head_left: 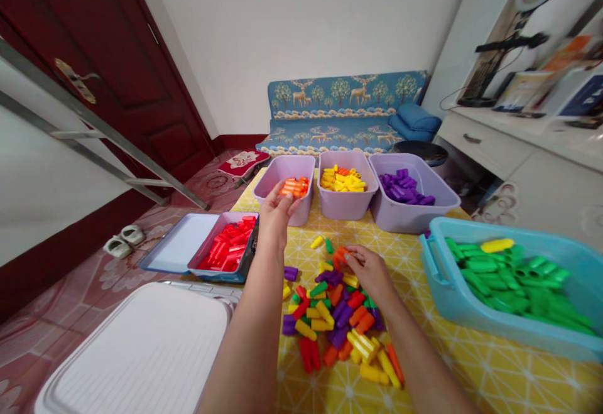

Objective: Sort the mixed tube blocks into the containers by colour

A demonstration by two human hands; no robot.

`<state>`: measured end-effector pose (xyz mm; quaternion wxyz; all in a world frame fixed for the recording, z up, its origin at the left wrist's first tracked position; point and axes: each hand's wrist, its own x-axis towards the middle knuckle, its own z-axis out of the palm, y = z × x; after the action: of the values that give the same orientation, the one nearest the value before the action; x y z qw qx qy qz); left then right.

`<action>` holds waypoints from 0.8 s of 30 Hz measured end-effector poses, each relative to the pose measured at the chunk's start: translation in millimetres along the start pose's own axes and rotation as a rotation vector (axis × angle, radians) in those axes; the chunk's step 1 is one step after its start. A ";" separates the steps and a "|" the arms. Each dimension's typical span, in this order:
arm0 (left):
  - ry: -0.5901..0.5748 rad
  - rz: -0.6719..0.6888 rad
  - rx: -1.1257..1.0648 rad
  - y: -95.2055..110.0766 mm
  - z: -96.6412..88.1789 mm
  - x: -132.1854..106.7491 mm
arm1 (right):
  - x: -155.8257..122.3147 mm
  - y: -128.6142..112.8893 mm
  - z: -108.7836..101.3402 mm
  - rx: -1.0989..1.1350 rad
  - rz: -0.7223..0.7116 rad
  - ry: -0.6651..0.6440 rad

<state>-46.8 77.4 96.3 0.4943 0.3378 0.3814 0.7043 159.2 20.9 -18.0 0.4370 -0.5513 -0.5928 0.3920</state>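
Observation:
My left hand (277, 210) is over the front rim of the left lavender bin (264, 195), fingers apart, close to the orange pieces (296, 186) inside. My right hand (370, 268) pinches an orange tube-shaped plastic piece (340, 256) at the far side of a mixed pile. In that pile (332, 313), red, yellow, green, purple and orange pieces lie loose on the yellow patterned tablecloth (306, 395). A yellow piece (317, 242) and a green piece (328, 245) rest just beyond it.
The middle bin (348, 205) holds yellow pieces and some orange; the right bin (400, 218) holds purple. A blue tub (447, 301) with green pieces, one yellow on top, stands right. Left are a hinged box (221, 272) of red pieces and a white lid (141, 351).

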 end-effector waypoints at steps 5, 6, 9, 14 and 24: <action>-0.028 0.126 0.168 -1.8 8.5 16.5 | 0.1 1.8 -2.1 -0.016 0.000 0.001; -0.058 0.129 0.243 -9.2 5.6 10.4 | -0.3 1.7 -2.1 -0.021 -0.007 0.003; -0.177 0.073 0.562 -40.1 -9.8 -17.6 | -1.4 -1.2 -1.3 -0.056 -0.027 0.005; -0.417 0.141 1.052 -81.5 -34.3 -50.2 | -3.7 -17.9 -7.8 -0.246 -0.072 -0.018; -0.696 -0.133 1.262 -35.2 -56.6 -59.0 | -22.3 -26.4 -59.9 -0.694 -0.103 -0.322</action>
<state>-62.9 17.3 32.6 0.3396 0.7397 0.5556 0.1698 208.1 -4.5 23.7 0.1448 -0.5676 -0.7781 0.2270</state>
